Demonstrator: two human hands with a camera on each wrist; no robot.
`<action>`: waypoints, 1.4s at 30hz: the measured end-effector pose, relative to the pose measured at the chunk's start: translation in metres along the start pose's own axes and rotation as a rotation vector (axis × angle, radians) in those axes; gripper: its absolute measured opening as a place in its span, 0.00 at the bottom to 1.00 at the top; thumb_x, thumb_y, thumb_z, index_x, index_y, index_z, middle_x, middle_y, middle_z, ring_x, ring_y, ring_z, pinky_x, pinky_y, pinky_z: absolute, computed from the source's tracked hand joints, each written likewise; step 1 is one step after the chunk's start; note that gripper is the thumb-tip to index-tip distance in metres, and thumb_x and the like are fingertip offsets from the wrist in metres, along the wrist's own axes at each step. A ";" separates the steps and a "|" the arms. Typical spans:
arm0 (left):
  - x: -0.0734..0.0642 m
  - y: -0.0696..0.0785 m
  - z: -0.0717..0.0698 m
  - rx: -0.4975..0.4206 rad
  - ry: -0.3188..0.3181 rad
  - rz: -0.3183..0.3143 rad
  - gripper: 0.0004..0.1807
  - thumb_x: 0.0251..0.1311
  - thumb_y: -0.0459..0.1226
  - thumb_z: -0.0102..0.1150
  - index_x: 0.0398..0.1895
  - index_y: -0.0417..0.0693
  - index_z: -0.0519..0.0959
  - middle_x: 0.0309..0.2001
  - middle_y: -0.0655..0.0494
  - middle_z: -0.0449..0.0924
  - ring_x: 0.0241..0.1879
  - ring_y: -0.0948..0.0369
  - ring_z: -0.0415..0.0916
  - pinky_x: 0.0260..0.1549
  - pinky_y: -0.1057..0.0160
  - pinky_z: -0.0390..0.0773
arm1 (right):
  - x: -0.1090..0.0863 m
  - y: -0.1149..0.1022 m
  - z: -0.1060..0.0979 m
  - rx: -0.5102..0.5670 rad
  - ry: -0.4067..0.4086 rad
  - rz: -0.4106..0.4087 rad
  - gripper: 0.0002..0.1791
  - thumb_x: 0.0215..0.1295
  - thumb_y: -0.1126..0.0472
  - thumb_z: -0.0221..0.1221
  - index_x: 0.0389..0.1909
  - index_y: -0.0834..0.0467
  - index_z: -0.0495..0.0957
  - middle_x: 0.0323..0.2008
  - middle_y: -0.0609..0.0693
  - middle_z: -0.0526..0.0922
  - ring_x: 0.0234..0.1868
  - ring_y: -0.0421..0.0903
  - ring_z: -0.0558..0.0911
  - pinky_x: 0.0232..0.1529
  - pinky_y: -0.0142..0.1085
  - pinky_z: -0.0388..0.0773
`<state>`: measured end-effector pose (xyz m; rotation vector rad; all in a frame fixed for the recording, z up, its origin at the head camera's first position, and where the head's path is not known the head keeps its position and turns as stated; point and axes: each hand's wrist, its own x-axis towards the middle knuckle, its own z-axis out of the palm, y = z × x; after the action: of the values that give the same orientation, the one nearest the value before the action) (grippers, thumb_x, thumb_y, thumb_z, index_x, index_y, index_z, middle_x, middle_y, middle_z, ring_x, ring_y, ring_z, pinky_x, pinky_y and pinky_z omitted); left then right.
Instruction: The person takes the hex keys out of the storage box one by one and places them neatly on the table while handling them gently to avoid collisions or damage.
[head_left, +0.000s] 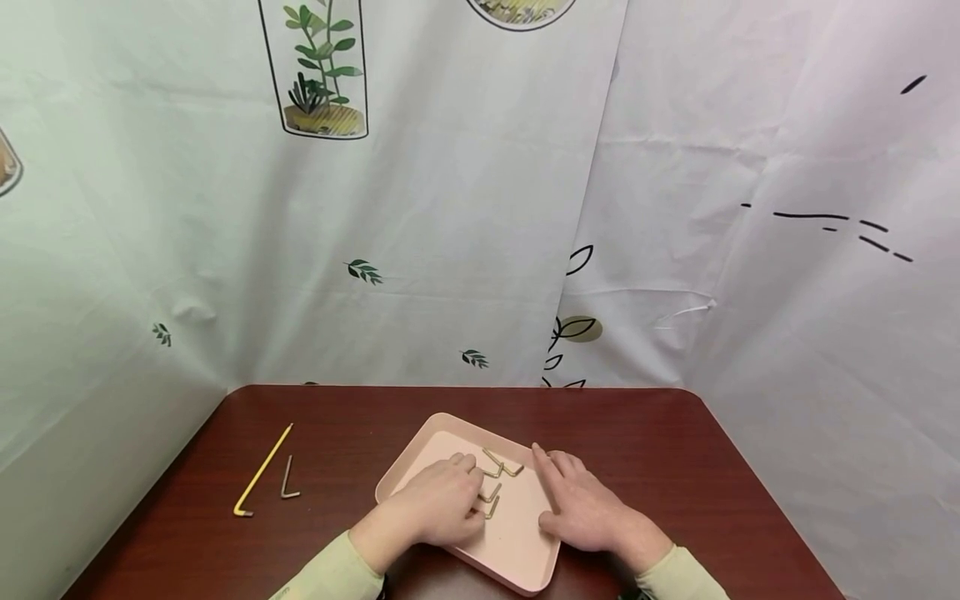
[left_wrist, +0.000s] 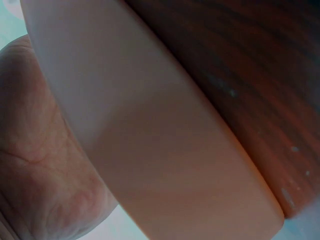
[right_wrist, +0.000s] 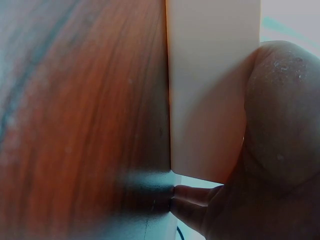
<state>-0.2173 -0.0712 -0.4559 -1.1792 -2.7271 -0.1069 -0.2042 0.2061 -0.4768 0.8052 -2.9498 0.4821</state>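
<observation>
A shallow pink tray [head_left: 516, 560] lies at an angle on the table. Several small brass-coloured hex keys [head_left: 513, 470] are inside it, towards its right half. My left hand [head_left: 442, 502] reaches over the tray's near left side, with its fingers bent down among the hex keys; its fingertips are hidden, so I cannot tell whether they pinch one. My right hand [head_left: 588, 510] holds the tray's right edge, thumb over the rim and some fingers outside. In the wrist views the tray's outer wall [left_wrist: 150, 130] hides much of the left hand, while the right palm [right_wrist: 285, 115] lies against the wall.
Left of the tray, a long yellow hex key [head_left: 262, 475] and a shorter grey hex key [head_left: 287, 479] lie on the dark red wooden table [head_left: 630, 425]. White curtains [head_left: 450, 208] printed with plants and leaves hang behind and at both sides.
</observation>
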 end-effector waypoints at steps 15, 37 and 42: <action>0.000 0.007 0.002 0.035 -0.039 0.013 0.11 0.55 0.45 0.68 0.32 0.54 0.76 0.34 0.61 0.69 0.35 0.61 0.67 0.35 0.60 0.76 | -0.001 -0.001 0.000 0.005 0.002 0.006 0.55 0.56 0.57 0.65 0.86 0.69 0.58 0.69 0.63 0.73 0.71 0.63 0.73 0.69 0.59 0.75; 0.006 0.015 0.004 0.101 -0.060 0.080 0.12 0.61 0.42 0.72 0.29 0.59 0.75 0.32 0.63 0.72 0.36 0.61 0.73 0.37 0.60 0.79 | 0.000 0.000 0.001 -0.005 0.020 -0.010 0.54 0.57 0.57 0.66 0.85 0.69 0.59 0.68 0.64 0.74 0.70 0.63 0.75 0.69 0.59 0.76; 0.007 0.018 0.004 0.117 -0.056 0.080 0.09 0.63 0.42 0.72 0.30 0.57 0.79 0.34 0.62 0.76 0.37 0.61 0.75 0.37 0.59 0.80 | -0.001 0.000 0.001 -0.005 0.027 -0.018 0.54 0.56 0.57 0.66 0.84 0.70 0.60 0.68 0.64 0.74 0.69 0.64 0.75 0.68 0.59 0.76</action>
<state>-0.2097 -0.0532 -0.4581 -1.2736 -2.6875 0.0959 -0.2033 0.2063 -0.4775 0.8169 -2.9152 0.4810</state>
